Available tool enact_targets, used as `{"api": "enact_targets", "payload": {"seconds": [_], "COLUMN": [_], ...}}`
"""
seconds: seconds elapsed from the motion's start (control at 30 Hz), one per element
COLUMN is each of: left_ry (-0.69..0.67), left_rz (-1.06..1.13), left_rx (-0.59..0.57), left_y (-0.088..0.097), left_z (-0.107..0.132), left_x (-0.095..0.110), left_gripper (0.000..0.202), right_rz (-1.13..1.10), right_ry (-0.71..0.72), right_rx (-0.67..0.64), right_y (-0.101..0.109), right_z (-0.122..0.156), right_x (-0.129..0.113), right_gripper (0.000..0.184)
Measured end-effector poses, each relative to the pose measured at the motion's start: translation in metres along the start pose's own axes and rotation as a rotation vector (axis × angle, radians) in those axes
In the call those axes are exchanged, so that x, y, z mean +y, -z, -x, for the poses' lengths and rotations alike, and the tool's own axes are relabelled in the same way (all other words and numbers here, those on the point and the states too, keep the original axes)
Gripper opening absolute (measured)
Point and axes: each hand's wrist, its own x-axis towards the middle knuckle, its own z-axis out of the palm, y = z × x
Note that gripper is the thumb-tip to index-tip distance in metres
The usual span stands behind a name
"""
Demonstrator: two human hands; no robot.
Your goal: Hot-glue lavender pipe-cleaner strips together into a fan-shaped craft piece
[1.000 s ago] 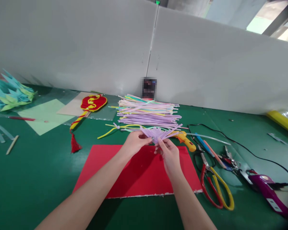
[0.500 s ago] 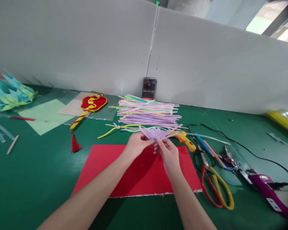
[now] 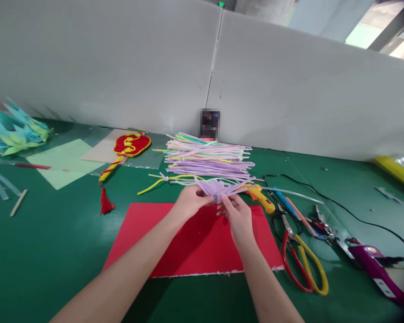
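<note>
Both hands meet above the far edge of a red sheet (image 3: pixel 195 242) on the green table. My left hand (image 3: pixel 188 202) pinches the base of a fanned bundle of lilac pipe cleaners (image 3: pixel 222 187). My right hand (image 3: pixel 237 215) grips the same bundle from the right, fingertips at its bound middle. The strands spread out away from me. Just behind lies a tall pile of pastel pipe cleaners (image 3: pixel 207 159).
A yellow glue gun (image 3: pixel 261 197) lies right of the hands, then red-and-yellow scissors (image 3: pixel 303 260), pliers, pens and a purple tool (image 3: pixel 377 269) on a black cord. A red tasselled ornament (image 3: pixel 129 146), pale green paper (image 3: pixel 62 163) and teal paper leaves (image 3: pixel 13 130) lie left. White boards wall the back.
Almost nothing: both hands keep their hold on the lilac bundle, with only slight shifts of the fingers and the fan.
</note>
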Motion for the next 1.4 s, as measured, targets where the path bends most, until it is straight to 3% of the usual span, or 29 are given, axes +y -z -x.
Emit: {"api": "enact_targets", "payload": {"seconds": [0.6, 1.13, 1.4], "left_ry": [0.037, 0.074, 0.064], "left_rz": [0.036, 0.062, 0.014], "left_rx": [-0.029, -0.038, -0.093], "left_y": [0.005, 0.011, 0.015], "left_z": [-0.003, -0.002, -0.003], "left_x": [-0.003, 0.006, 0.004], "left_gripper": [0.023, 0.018, 0.017], "right_rz": [0.023, 0.071, 0.089], "right_ry": [0.05, 0.063, 0.05], "right_rx": [0.009, -0.033, 0.044], "right_y": [0.003, 0.003, 0.004], "right_z": [-0.001, 0.0, -0.001], "right_x": [0.0, 0.0, -0.002], "right_gripper": [0.025, 0.025, 0.025]}}
